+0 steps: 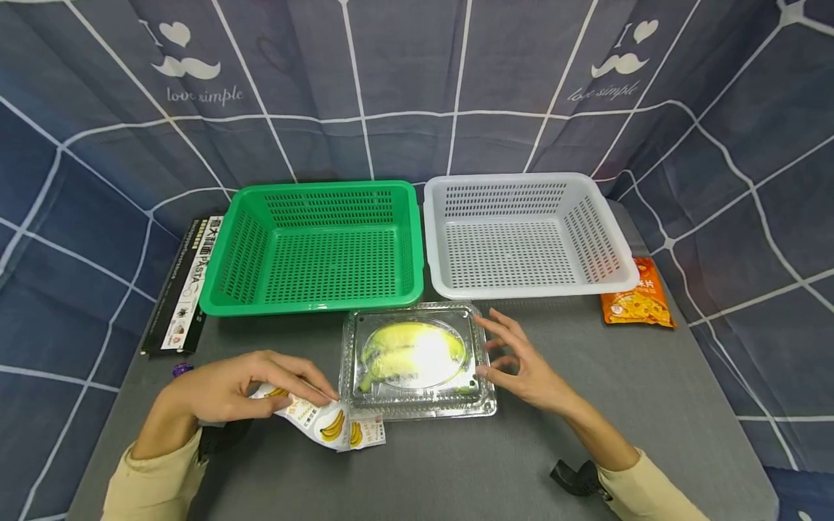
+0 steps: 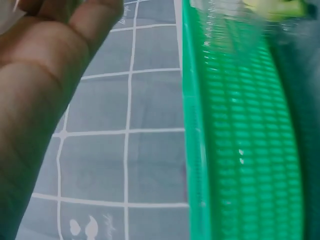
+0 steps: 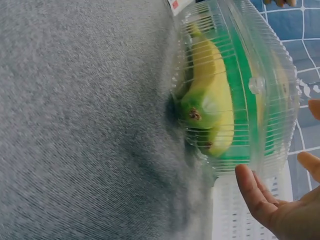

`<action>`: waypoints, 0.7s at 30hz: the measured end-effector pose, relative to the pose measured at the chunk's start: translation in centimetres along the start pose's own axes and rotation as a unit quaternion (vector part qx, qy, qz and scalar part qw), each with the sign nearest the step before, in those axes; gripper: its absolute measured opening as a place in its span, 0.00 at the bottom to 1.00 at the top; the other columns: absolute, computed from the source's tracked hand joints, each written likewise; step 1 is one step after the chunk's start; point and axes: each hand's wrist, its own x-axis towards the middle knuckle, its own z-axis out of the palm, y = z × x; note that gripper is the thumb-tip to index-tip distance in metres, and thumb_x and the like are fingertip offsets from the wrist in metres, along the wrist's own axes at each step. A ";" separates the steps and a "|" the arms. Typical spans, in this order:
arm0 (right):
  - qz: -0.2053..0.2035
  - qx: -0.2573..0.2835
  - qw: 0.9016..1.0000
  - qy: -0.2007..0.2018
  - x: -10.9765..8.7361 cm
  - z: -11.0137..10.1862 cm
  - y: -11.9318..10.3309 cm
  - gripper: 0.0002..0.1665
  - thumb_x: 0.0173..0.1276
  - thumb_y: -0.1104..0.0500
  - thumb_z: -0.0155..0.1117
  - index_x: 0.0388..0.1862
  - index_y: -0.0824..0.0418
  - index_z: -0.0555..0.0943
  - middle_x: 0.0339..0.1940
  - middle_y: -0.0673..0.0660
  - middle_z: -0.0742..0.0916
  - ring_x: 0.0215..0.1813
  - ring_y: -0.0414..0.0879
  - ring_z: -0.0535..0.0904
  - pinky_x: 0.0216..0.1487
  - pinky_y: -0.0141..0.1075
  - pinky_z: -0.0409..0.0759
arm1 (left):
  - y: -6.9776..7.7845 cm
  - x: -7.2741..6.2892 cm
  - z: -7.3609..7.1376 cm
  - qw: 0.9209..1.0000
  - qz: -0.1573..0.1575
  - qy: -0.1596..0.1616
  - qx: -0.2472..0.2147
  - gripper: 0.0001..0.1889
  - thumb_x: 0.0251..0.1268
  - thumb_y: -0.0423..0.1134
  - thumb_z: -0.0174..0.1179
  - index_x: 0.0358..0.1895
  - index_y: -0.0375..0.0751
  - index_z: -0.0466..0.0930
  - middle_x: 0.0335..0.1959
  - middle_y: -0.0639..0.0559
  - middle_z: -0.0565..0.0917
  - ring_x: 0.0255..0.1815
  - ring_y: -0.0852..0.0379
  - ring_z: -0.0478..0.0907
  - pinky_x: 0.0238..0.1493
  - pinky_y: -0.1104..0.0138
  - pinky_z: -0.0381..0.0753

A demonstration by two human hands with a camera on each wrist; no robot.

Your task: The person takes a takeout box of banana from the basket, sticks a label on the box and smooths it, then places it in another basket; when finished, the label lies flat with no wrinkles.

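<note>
We see a clear, ridged, lidded box [image 1: 430,411], greenish-yellow bananas [image 1: 394,354] inside | it lies on our side of the green basket [image 1: 332,264], near its right corner | our left hand [image 1: 250,383] pinches a banana-print strip [image 1: 313,416] | our right hand [image 1: 531,369], fingers spread, meets the box's edge; contact we cannot tell

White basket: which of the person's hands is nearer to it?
Right. The right hand is just on the near side of the white basket; the left hand is farther off to the left, holding the banana-printed paper.
</note>
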 end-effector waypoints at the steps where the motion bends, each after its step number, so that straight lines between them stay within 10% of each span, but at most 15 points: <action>1: -0.005 -0.007 1.000 0.003 0.0 -0.1 -0.1 0.44 0.66 0.63 0.67 0.78 0.52 0.59 0.79 0.66 0.50 0.62 0.60 0.69 0.52 0.42 0.80 | 0.0 0.3 -0.4 1.000 -0.002 -0.001 0.001 0.32 0.60 0.15 0.45 0.69 0.35 0.69 0.64 0.36 0.74 0.28 0.67 0.68 0.30 0.76 0.76; 6: -0.029 -0.048 0.998 0.020 -0.1 -0.2 -0.5 0.44 0.65 0.63 0.68 0.77 0.53 0.61 0.79 0.63 0.53 0.67 0.62 0.67 0.56 0.45 0.78 | 0.1 2.1 -2.2 1.000 -0.004 0.000 0.007 0.32 0.59 0.14 0.45 0.69 0.36 0.71 0.64 0.37 0.74 0.29 0.65 0.69 0.28 0.75 0.75; 12: -0.046 -0.080 0.995 0.037 -0.4 -0.4 -1.5 0.44 0.63 0.64 0.70 0.76 0.52 0.64 0.79 0.58 0.57 0.70 0.58 0.65 0.57 0.47 0.77 | 0.5 4.0 -3.6 0.999 -0.004 0.009 0.046 0.32 0.58 0.13 0.46 0.66 0.36 0.73 0.63 0.39 0.76 0.55 0.52 0.74 0.34 0.67 0.77; 21: -0.103 -0.063 0.992 0.039 0.2 -0.4 -2.8 0.41 0.61 0.67 0.71 0.72 0.58 0.68 0.76 0.58 0.65 0.70 0.48 0.67 0.59 0.39 0.76 | 0.3 6.3 -4.4 0.995 0.015 0.064 0.077 0.29 0.61 0.15 0.47 0.65 0.35 0.75 0.63 0.42 0.77 0.57 0.52 0.75 0.41 0.62 0.76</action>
